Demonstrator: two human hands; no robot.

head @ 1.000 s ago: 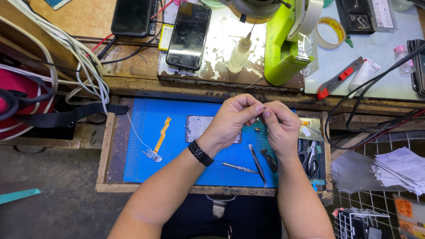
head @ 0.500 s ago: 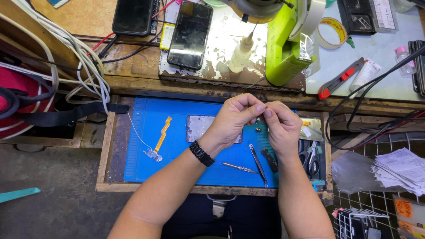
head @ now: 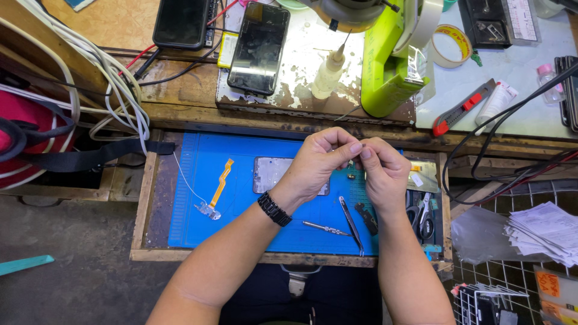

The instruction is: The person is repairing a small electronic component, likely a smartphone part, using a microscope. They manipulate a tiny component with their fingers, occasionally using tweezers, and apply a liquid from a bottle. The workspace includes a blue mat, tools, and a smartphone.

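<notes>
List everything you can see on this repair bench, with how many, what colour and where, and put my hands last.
blue mat: one, blue, in the open drawer
flex ribbon: one, orange, on the mat's left part
phone frame: one, silvery, mid-mat, partly behind the left hand
tweezers: one, dark metal, near the mat's front edge
small screwdriver: one, metal, left of the tweezers
phone: one, black, on the worn benchtop
applicator bottle: one, whitish, right of the phone
tape roll: one, yellowish, upper right
utility knife: one, grey and red, right
left hand: pinching something tiny
right hand: fingertips meeting the left's
</notes>
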